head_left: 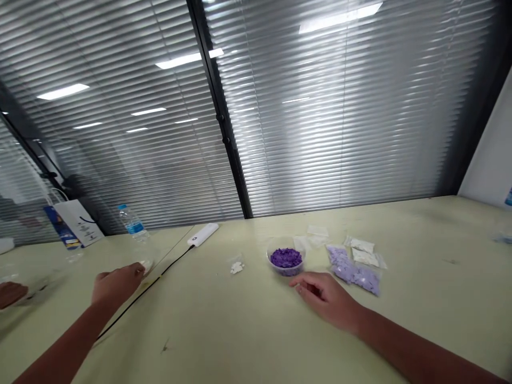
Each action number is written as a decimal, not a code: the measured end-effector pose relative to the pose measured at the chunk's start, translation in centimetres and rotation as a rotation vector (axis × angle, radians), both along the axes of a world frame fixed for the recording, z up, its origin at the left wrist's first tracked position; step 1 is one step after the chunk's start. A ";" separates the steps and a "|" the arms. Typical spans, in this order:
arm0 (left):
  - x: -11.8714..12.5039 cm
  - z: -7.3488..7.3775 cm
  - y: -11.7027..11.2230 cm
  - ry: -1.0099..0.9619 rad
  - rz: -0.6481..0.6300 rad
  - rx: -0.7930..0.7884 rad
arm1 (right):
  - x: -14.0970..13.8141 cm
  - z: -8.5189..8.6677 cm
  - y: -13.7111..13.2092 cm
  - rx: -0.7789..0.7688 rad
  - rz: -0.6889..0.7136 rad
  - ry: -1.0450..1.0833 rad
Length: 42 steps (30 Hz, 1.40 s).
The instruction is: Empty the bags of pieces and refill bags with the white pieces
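My left hand [118, 284] reaches out at the left, fingers bent down and together at a clear container with something white [146, 263] in it. Its fingertips are partly hidden, so what they hold does not show. My right hand [326, 300] is just in front of a clear round bowl [269, 260] of small purple pieces [286, 257]. The right fingers are curled, index finger and thumb close together, with nothing I can make out between them. Beside this hand lie bags of light purple pieces [354, 269] and bags of white pieces [365, 252].
A small clear bag with white pieces [237, 266] lies mid-table. Further left are a white power bank [203, 234] with a black cable [154, 281], a water bottle [133, 223] and a paper bag [78, 221]. Another person's hand [12, 294] shows at the left edge. Blinds-covered glass borders the table.
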<state>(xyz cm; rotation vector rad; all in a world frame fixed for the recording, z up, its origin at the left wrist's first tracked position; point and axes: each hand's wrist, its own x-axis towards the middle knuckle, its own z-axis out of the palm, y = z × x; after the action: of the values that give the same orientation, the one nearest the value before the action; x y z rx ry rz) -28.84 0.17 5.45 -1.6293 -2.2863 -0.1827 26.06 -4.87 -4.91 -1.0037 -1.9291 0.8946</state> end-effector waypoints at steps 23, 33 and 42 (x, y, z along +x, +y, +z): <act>27.0 -2.6 -9.5 0.157 -1.306 0.168 | 0.7 0.7 -0.3 -0.133 0.063 0.102; 23.4 -4.5 1.6 -0.305 -0.682 0.185 | 1.2 0.3 0.8 -0.210 -0.056 0.169; 19.8 -6.5 4.1 -0.308 -0.516 -0.109 | 0.7 0.8 -0.7 -0.245 0.183 0.110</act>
<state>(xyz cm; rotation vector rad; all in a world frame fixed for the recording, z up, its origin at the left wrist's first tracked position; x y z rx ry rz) -9.02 4.31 -1.03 -2.3676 -2.0508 -0.4633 26.77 -5.57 -4.07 -0.9040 -1.8703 1.2895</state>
